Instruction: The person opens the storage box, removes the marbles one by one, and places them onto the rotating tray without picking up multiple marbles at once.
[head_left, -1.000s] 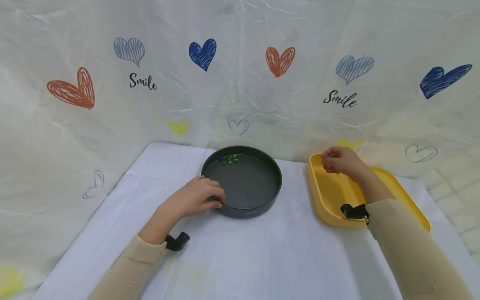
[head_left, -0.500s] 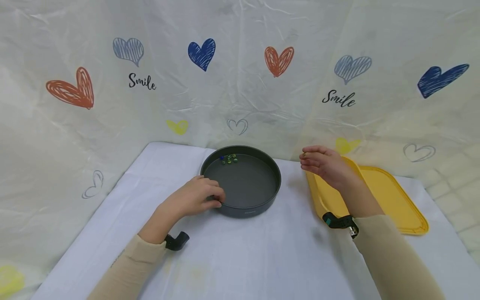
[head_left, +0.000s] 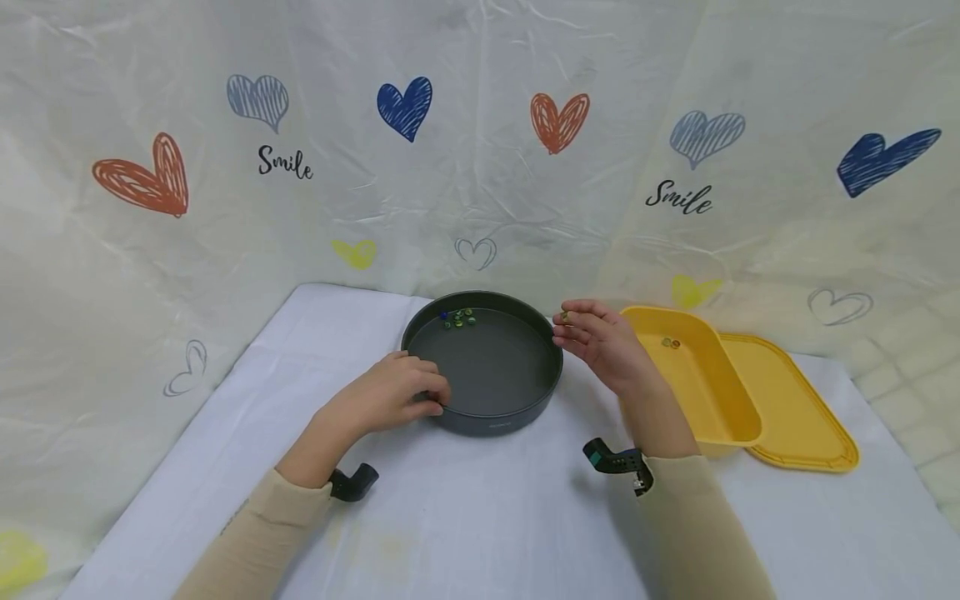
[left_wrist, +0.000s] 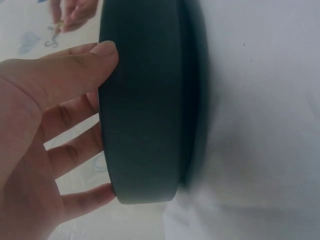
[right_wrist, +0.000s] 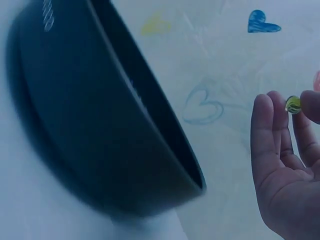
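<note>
A round dark pan (head_left: 487, 367) stands on the table, with several small glass marbles (head_left: 459, 318), green and one blue, gathered at its far left. My left hand (head_left: 390, 392) grips the pan's near-left rim; in the left wrist view the thumb (left_wrist: 95, 62) lies on the outer wall, the other fingers over the rim. Just right of the pan, above the table, my right hand (head_left: 603, 343) pinches a yellow-green marble (right_wrist: 293, 104) between thumb and fingertips. Behind that hand sits a yellow box (head_left: 701, 375) holding a few marbles (head_left: 671, 342) near its far end.
A flat yellow lid (head_left: 795, 408) lies right of the box, partly beneath it. A white cloth (head_left: 480, 517) covers the table. Directly behind the table hangs a pale sheet (head_left: 480, 192) printed with hearts.
From over the yellow box, my right hand has moved left to the pan's right rim, carrying the marble. My left hand has stayed on the pan.
</note>
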